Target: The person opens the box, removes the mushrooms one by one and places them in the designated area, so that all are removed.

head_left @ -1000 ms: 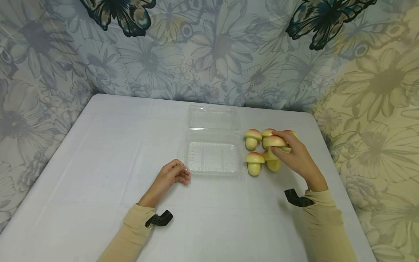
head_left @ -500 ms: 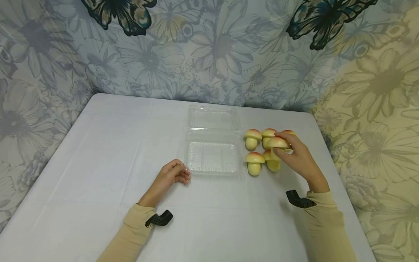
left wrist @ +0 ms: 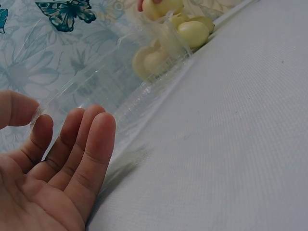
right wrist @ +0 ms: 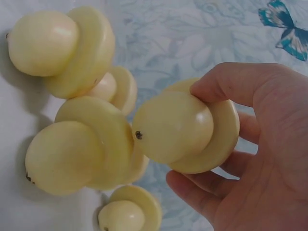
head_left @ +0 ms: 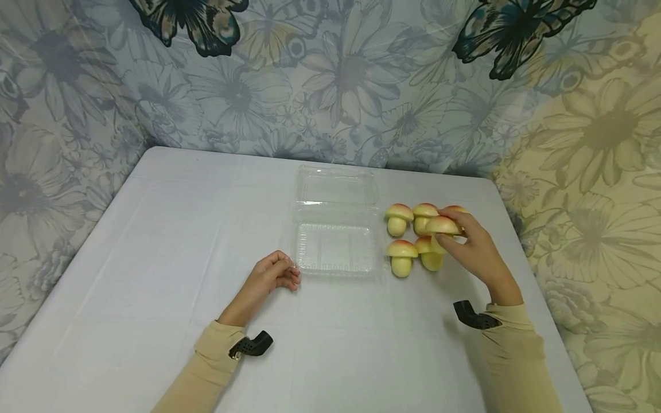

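My right hand (head_left: 477, 246) grips a toy mushroom (head_left: 443, 225) by its cap, with a yellow stem and a red-tinted top. The right wrist view shows the held mushroom (right wrist: 175, 130) tilted, stem end toward the camera, thumb on one side and fingers on the other. Several like it lie around, among them one mushroom (head_left: 401, 258) at the front left of the group. A clear plastic container (head_left: 335, 274) lies with its lid folded back. At its front left corner, my left hand (head_left: 268, 275) pinches the rim between thumb and index finger, the other fingers extended.
The clear lid (head_left: 337, 186) lies behind the container base. A white cloth covers the table (head_left: 155, 258), which meets a flowered wall (head_left: 351, 86) at the back. The mushrooms stand just right of the container.
My right hand has shifted slightly to the right with the mushroom, uncovering more of the mushrooms behind and below it. The left hand and container stay where they were.
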Tool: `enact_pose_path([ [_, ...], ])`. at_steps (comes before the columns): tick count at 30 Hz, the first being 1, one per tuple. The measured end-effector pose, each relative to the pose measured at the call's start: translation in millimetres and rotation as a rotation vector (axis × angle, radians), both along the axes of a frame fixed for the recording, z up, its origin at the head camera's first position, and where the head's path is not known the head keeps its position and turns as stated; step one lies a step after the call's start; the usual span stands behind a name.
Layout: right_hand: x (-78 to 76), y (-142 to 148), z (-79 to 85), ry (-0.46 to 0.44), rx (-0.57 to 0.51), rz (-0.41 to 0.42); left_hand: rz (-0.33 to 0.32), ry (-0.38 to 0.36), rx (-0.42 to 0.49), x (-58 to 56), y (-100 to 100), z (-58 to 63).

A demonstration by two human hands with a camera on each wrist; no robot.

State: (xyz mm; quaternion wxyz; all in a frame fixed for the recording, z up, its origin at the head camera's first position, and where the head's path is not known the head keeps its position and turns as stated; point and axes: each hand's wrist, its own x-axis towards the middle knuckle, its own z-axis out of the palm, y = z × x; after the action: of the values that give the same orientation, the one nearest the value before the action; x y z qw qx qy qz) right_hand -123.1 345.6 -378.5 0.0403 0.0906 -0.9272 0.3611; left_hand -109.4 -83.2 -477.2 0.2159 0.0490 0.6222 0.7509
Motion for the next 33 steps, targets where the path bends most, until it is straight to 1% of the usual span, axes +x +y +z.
enact_pose_path([
  [8,3.1,6,3.4,-0.025,0.004,-0.038,0.005,-0.002,-0.004,0.6,1,1.0],
  [17,3.3,11,0.5,0.011,-0.003,-0.041,0.006,-0.001,-0.005,0.3,1,1.2],
  [26,5.4,13,-0.6,0.009,-0.006,-0.052,0.007,-0.002,-0.005,-0.2,1,-2.2],
  [33,7.0,15,-0.9,0.011,-0.002,-0.057,0.008,-0.001,0.002,0.2,1,-1.8],
])
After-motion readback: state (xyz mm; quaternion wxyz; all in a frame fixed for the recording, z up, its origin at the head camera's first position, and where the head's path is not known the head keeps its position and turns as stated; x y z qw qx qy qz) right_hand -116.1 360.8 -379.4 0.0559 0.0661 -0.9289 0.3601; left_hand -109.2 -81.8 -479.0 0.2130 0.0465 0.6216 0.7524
